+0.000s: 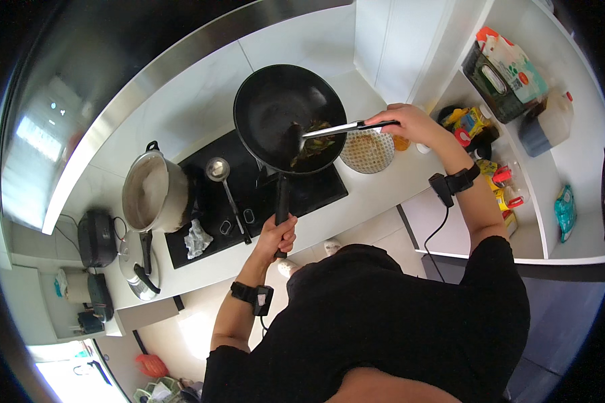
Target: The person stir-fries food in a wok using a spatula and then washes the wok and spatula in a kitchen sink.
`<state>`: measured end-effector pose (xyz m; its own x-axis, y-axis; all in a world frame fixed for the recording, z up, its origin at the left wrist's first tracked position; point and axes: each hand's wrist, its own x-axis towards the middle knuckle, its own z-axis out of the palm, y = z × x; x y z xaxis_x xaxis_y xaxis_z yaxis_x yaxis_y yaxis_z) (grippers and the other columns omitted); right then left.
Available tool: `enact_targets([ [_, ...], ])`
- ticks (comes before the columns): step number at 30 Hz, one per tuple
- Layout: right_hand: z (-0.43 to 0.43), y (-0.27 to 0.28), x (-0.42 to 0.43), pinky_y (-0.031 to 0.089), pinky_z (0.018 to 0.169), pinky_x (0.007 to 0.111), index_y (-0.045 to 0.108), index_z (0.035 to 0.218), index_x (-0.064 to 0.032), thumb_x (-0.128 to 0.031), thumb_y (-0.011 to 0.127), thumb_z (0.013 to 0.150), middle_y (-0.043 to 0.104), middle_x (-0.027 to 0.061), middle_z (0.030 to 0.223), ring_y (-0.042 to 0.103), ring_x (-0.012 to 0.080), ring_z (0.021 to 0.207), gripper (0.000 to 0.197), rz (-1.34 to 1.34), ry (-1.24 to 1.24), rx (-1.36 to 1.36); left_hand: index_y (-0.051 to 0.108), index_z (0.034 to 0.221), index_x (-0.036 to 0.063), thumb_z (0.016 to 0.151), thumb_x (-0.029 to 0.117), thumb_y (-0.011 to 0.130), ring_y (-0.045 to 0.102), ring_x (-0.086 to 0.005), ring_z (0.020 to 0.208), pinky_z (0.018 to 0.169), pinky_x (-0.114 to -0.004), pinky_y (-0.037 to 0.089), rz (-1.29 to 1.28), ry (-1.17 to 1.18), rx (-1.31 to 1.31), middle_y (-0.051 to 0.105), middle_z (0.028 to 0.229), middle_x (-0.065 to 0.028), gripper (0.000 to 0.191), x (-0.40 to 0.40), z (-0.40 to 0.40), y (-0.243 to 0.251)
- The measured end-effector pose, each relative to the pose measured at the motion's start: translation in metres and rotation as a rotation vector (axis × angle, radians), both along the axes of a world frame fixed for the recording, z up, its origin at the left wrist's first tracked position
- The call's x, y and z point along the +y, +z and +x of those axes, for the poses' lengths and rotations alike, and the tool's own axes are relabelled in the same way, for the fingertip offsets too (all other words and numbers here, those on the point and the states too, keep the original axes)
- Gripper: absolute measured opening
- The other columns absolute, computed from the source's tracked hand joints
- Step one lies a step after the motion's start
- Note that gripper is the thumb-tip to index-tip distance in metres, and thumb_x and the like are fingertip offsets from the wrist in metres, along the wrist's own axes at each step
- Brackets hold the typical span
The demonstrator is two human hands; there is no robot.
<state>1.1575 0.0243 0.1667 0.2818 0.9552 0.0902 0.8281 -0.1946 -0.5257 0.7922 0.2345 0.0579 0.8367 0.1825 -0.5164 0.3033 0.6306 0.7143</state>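
My left hand (276, 236) grips the handle of a black wok (269, 108), which is tilted above the right part of a black glass cooktop (181, 254). My right hand (406, 121) holds a metal-handled spatula (335, 130) by its black grip, its blade inside the wok. Cooked food (316, 143), brown and green, lies against the wok's lower right wall beside the blade. Right of the wok stands a patterned plate (378, 160) with small brownish bits on it; the wok's rim overlaps its left edge in view.
A pressure cooker pot (174, 194) stands at the cooktop's left. A metal ladle (228, 194) and a crumpled whitish cloth or foil (197, 239) lie on the cooktop. The cooker's lid (133, 272) rests on the counter. Bottles and packages fill the right shelves (537, 201).
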Motion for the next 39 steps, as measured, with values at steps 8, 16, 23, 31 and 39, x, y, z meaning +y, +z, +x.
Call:
enact_targets([
  [8, 0.001, 0.005, -0.047, 0.045, 0.067, 0.039, 0.068, 0.12, -0.0222, -0.01, 0.067, 0.085, 0.056, 0.0129, 0.08, 0.054, 0.0305, 0.073, 0.037, 0.139, -0.176, -0.16, 0.045, 0.093, 0.0079, 0.094, 0.016, 0.064, 0.034, -0.0074, 0.039, 0.035, -0.024, 0.027, 0.119, -0.116, 0.032, 0.042, 0.056, 0.0005, 0.021, -0.016, 0.042, 0.007],
  [16, 0.003, -0.039, -0.101, 0.047, 0.07, 0.04, 0.067, 0.119, -0.0181, -0.011, 0.069, 0.085, 0.06, 0.0141, 0.084, 0.059, 0.0324, 0.077, 0.036, 0.156, -0.295, -0.144, 0.045, 0.093, 0.007, 0.092, 0.014, 0.065, 0.036, -0.0096, 0.037, 0.035, -0.026, 0.031, 0.22, -0.183, 0.069, 0.045, 0.056, -0.0013, 0.021, -0.03, 0.073, -0.008],
  [23, -0.018, -0.033, -0.111, 0.046, 0.068, 0.041, 0.064, 0.125, -0.0214, -0.019, 0.066, 0.088, 0.058, 0.0133, 0.08, 0.059, 0.0314, 0.076, 0.036, 0.096, -0.517, -0.2, 0.044, 0.091, 0.0056, 0.091, 0.013, 0.064, 0.039, -0.0111, 0.035, 0.034, -0.028, 0.032, 0.438, -0.259, 0.085, 0.045, 0.053, -0.0022, 0.021, -0.037, 0.081, -0.023],
  [31, -0.03, -0.07, -0.108, 0.05, 0.066, 0.044, 0.063, 0.125, -0.0216, -0.023, 0.064, 0.09, 0.066, 0.0138, 0.083, 0.064, 0.0345, 0.074, 0.034, -0.034, -0.6, -0.213, 0.046, 0.088, 0.0056, 0.091, 0.012, 0.063, 0.041, -0.0114, 0.036, 0.035, -0.028, 0.033, 0.608, -0.26, 0.091, 0.046, 0.052, -0.0028, 0.019, -0.044, 0.086, -0.017],
  [39, -0.039, -0.051, -0.13, 0.049, 0.065, 0.044, 0.064, 0.123, -0.0228, -0.024, 0.066, 0.089, 0.066, 0.0132, 0.083, 0.063, 0.0333, 0.073, 0.035, -0.079, -0.583, -0.2, 0.049, 0.087, 0.0049, 0.089, 0.018, 0.066, 0.05, -0.0132, 0.039, 0.038, -0.029, 0.039, 0.822, -0.239, 0.11, 0.054, 0.056, -0.0047, 0.022, -0.032, 0.086, -0.028],
])
